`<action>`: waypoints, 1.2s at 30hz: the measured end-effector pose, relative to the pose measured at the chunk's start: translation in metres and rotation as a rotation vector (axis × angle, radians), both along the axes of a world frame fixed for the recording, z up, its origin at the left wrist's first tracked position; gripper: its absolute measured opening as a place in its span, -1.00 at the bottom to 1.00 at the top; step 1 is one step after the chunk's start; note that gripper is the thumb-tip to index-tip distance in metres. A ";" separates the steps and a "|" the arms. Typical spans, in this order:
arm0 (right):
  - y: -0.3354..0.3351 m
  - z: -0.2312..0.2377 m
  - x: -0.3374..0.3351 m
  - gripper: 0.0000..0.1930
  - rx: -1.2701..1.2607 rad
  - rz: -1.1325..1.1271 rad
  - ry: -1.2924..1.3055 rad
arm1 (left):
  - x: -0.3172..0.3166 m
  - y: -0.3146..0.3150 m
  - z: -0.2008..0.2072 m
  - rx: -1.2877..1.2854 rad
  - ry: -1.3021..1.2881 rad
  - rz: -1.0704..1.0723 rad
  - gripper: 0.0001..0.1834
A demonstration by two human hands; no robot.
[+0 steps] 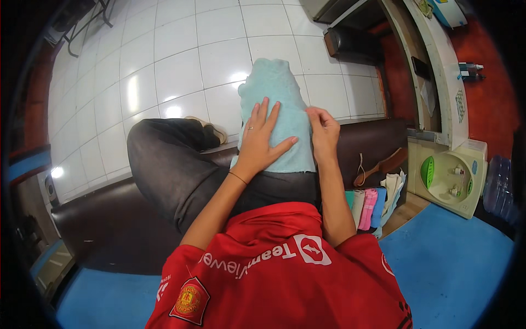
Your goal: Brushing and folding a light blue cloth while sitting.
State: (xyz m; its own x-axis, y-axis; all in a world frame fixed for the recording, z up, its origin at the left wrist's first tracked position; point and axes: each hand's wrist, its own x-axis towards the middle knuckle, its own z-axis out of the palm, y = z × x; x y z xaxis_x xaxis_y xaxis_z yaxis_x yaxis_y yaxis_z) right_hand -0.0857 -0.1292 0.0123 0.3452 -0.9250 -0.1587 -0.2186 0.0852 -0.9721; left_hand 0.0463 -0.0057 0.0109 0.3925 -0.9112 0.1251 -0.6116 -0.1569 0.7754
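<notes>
Towel (276,104) lengthwise along thigh, far end toward tiled floor (181,60), under both hands.

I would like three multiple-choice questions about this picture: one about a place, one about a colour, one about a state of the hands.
1. Where does the towel lie?
A. on the tiled floor
B. over the person's knee
C. on the white dispenser

2. What colour is the towel?
A. light blue
B. red
C. brown

3. How is the left hand?
A. closed in a fist
B. lifted away from the towel
C. flat on the towel with fingers spread

Answers:
1 B, the towel drapes over the raised knee in dark trousers.
2 A, the cloth is pale blue against the white tiled floor.
3 C, the palm presses flat on the towel, while the right hand pinches its right edge.
</notes>
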 end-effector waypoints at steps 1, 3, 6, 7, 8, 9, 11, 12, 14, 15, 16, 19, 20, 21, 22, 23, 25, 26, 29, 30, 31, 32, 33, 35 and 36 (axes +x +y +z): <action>-0.003 -0.001 0.002 -0.78 0.180 -0.168 -0.149 | 0.002 0.001 -0.001 -0.003 -0.001 -0.002 -0.03; -0.007 -0.001 0.002 -0.75 0.204 -0.303 -0.226 | 0.008 0.004 -0.002 0.054 0.154 -0.014 0.14; -0.012 0.021 -0.014 -0.77 0.030 -0.100 0.025 | 0.010 0.010 -0.004 0.086 0.172 -0.034 0.27; -0.006 0.025 -0.014 -0.77 0.034 -0.098 0.027 | 0.011 0.012 -0.003 0.091 0.175 -0.033 0.27; 0.003 0.029 -0.011 -0.82 -0.097 0.088 0.063 | 0.012 0.012 -0.003 0.101 0.164 -0.047 0.31; 0.010 0.040 -0.004 -0.86 -0.233 0.274 0.095 | 0.013 0.010 -0.002 0.107 0.151 -0.064 0.34; 0.016 0.055 0.012 -0.87 -0.463 0.377 0.191 | 0.013 0.011 -0.004 0.111 0.147 -0.068 0.36; 0.011 0.046 0.012 -0.85 -0.501 0.413 0.235 | 0.012 0.010 -0.004 0.110 0.146 -0.082 0.38; 0.000 0.032 0.016 -0.86 -0.476 0.364 0.247 | 0.010 0.012 -0.012 0.108 0.135 -0.064 0.42; -0.006 0.031 0.018 -0.86 -0.478 0.367 0.246 | 0.010 0.013 -0.012 0.109 0.127 -0.045 0.45; -0.015 0.032 0.017 -0.87 -0.427 0.205 0.200 | 0.010 0.013 -0.012 0.108 0.127 -0.041 0.45; -0.026 0.042 0.013 -0.87 -0.351 0.052 0.194 | 0.010 0.013 -0.013 0.101 0.140 -0.042 0.46; -0.022 0.046 0.013 -0.86 -0.430 0.239 0.168 | 0.010 0.013 -0.015 0.095 0.138 -0.040 0.46; -0.017 0.052 0.013 -0.85 -0.507 0.421 0.143 | 0.010 0.012 -0.013 0.087 0.137 -0.043 0.45; -0.002 0.063 0.024 -0.87 -0.600 0.504 0.250 | 0.010 0.012 -0.012 0.088 0.138 -0.042 0.45; -0.002 0.054 0.024 -0.87 -0.599 0.505 0.250 | 0.011 0.012 -0.011 0.104 0.136 -0.054 0.43; -0.008 0.030 0.022 -0.87 -0.646 0.520 0.279 | 0.010 0.010 -0.008 0.111 0.137 -0.073 0.41; -0.014 0.022 0.024 -0.86 -0.682 0.367 0.274 | 0.009 0.011 -0.010 0.102 0.138 -0.058 0.43; -0.037 0.018 0.020 -0.86 -0.543 0.013 0.256 | 0.009 0.013 -0.015 0.084 0.148 -0.037 0.46; -0.037 0.026 0.017 -0.85 -0.466 -0.033 0.237 | 0.008 0.014 -0.015 0.078 0.158 -0.035 0.46; -0.033 0.030 0.018 -0.85 -0.466 -0.036 0.237 | 0.009 0.014 -0.015 0.078 0.157 -0.037 0.46; -0.026 0.032 0.019 -0.83 -0.461 0.036 0.234 | 0.011 0.016 -0.015 0.093 0.179 -0.030 0.46; -0.020 0.034 0.016 -0.82 -0.457 0.100 0.234 | 0.011 0.015 -0.014 0.107 0.200 -0.031 0.46; -0.013 0.003 0.003 -0.82 -0.383 0.201 0.206 | 0.011 0.012 -0.012 0.076 0.218 -0.048 0.46; -0.010 -0.005 0.004 -0.82 -0.369 0.144 0.186 | 0.012 0.011 -0.012 0.053 0.236 -0.045 0.46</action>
